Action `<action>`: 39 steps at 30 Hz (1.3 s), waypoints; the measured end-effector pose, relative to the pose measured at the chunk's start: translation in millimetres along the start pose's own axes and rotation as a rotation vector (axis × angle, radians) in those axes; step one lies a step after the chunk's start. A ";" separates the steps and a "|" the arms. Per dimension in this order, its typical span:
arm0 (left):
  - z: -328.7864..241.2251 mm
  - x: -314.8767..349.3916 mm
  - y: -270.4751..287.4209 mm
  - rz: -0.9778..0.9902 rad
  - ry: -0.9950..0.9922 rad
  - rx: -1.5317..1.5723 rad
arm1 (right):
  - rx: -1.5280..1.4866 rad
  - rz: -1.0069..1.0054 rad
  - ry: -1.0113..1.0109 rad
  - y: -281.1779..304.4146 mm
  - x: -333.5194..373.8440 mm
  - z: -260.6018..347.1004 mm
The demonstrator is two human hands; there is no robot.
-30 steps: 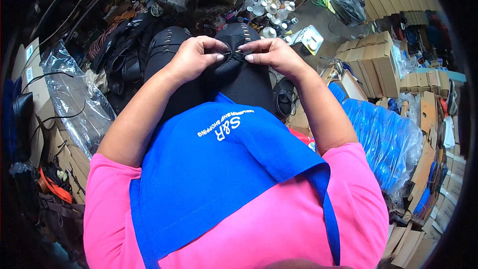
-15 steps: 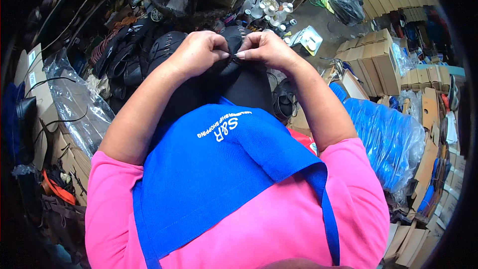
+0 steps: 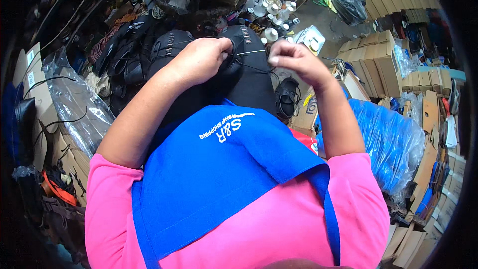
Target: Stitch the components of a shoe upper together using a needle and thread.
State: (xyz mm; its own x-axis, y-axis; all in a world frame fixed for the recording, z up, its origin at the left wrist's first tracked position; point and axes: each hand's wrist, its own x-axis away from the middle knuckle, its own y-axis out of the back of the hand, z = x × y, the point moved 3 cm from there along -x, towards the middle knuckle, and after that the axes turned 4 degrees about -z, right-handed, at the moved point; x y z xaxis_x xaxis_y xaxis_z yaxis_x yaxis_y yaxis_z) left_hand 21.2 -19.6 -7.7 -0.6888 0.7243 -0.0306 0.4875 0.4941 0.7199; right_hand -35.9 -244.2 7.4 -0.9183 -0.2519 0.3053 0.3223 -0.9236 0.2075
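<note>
The left grip is clamped on a black piece, fingertips curled over its upper edge and thumb side down; the piece lies just under and to the right of those fingers, between the thighs in black trousers. The right grip stands off to the right, apart from the piece, its thumb and fingers curled toward each other; the hand is blurred, so I cannot tell whether it is closed on anything. A pale strand spans most of the gap, running nearly level from the piece toward the right fingertips, and a dark thread sags below it toward the right thumb. A blue apron covers the lap and the front of a pink shirt. A black shoe sits beside the right thigh, below the right grip. Beyond the knees stand white bottles. Boxes are stacked to the right, with a blue bundle in clear wrap nearer the body. On the left a clear plastic sheet lies over cardboard.
</note>
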 end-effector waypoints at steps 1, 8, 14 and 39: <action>-0.5 0.3 -0.1 0.007 -0.004 0.002 | -0.033 -0.027 0.078 5.4 -0.2 11.5; 0.8 -3.3 -1.4 -0.010 -0.091 -0.125 | 0.961 -0.389 0.487 6.3 -29.2 48.5; 8.8 2.0 -5.0 -0.061 -0.132 -0.057 | 1.484 0.095 0.446 -53.6 -34.4 55.2; -34.1 67.2 56.9 0.219 0.246 0.892 | 0.247 0.131 0.374 -63.2 -20.4 66.4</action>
State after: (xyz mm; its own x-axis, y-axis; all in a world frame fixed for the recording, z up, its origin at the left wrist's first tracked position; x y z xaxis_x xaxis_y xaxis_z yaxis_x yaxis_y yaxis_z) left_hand -15.7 40.8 54.8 -0.5776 0.7730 0.2625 0.7790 0.6180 -0.1057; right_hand -22.3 -161.5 49.8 -0.8711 -0.4910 -0.0028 0.4449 -0.7917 0.4186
